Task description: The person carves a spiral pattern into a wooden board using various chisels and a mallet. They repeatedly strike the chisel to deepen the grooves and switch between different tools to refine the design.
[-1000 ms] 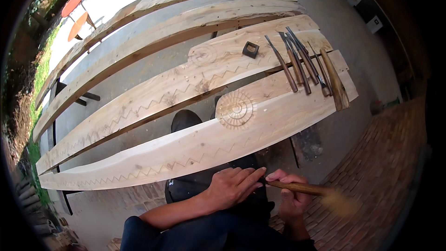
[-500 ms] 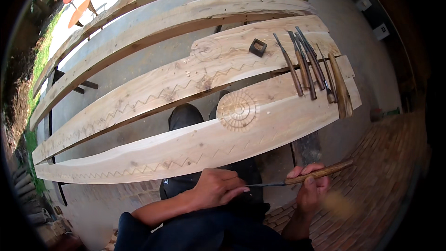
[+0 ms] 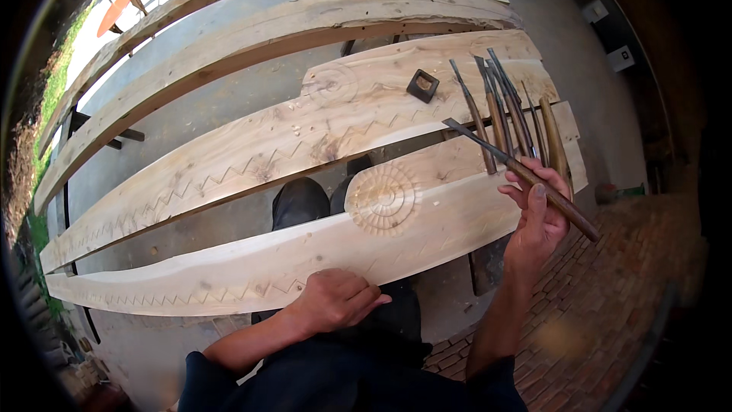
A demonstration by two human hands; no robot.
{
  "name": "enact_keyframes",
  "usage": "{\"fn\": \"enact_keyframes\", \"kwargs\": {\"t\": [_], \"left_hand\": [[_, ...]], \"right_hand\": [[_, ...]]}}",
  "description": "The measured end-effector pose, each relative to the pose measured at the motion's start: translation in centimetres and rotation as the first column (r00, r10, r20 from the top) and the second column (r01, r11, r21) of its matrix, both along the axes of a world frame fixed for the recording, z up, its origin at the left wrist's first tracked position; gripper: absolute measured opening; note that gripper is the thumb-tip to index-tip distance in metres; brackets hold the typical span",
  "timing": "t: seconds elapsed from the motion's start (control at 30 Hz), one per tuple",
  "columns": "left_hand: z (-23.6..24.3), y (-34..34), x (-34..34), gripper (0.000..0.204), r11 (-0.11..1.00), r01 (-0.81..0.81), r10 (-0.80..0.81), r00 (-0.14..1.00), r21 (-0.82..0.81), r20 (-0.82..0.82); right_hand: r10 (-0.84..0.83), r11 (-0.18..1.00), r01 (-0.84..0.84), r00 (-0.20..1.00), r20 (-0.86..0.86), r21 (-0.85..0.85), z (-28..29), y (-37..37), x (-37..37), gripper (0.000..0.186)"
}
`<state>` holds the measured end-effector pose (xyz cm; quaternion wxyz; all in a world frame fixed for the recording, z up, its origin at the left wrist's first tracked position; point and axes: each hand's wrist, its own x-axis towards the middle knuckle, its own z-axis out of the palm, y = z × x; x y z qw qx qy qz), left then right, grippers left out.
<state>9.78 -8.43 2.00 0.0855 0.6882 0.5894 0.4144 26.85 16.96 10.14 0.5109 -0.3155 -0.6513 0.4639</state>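
My right hand (image 3: 540, 217) holds a carving chisel (image 3: 560, 202) by its brown wooden handle. The dark blade points up and left above the near carved plank (image 3: 267, 263). That pale plank bears a round spiral rosette (image 3: 383, 198) and a zigzag line. At its front edge, my left hand (image 3: 339, 301) is closed, fingers curled in, with nothing visible in them. Several carving tools (image 3: 499, 111) lie side by side across the right ends of the two nearest planks, beyond my right hand. A wooden mallet-like club (image 3: 555, 137) lies at the right of this row.
A second carved plank (image 3: 252, 156) lies behind the near one, carrying a small dark square block (image 3: 422, 85) with a hollow. Two rough beams (image 3: 252, 46) stretch farther back. Orange chairs (image 3: 114, 11) stand outside at upper left. Brick paving (image 3: 595, 282) is at right.
My right hand has risen and moved forward with the chisel, turning its blade up. The blade has left my left hand, which has shifted slightly left and stays curled.
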Motion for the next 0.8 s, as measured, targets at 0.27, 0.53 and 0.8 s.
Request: {"fn": "enact_keyframes", "kwargs": {"t": [0.27, 0.53, 0.8], "left_hand": [[-0.1, -0.4, -0.1, 0.023, 0.999, -0.032, 0.032, 0.998, 0.0, -0.05], [0.6, 0.7, -5.4, 0.015, 0.986, -0.144, 0.152, 0.984, -0.084, 0.092], [0.6, 8.2, -11.6, 0.023, 0.85, -0.168, 0.517, 0.44, -0.499, 0.734]], "right_hand": [[0.12, 0.993, -0.118, 0.985, 0.124, -0.031, -1.0, 5.7, -7.4, 0.022], [0.092, 0.996, -0.089, 0.983, 0.157, -0.023, -0.5, 6.9, -8.2, 0.02], [0.049, 0.942, -0.203, 0.871, -0.488, -0.269, 0.0, 7.3, -8.5, 0.031]]}}
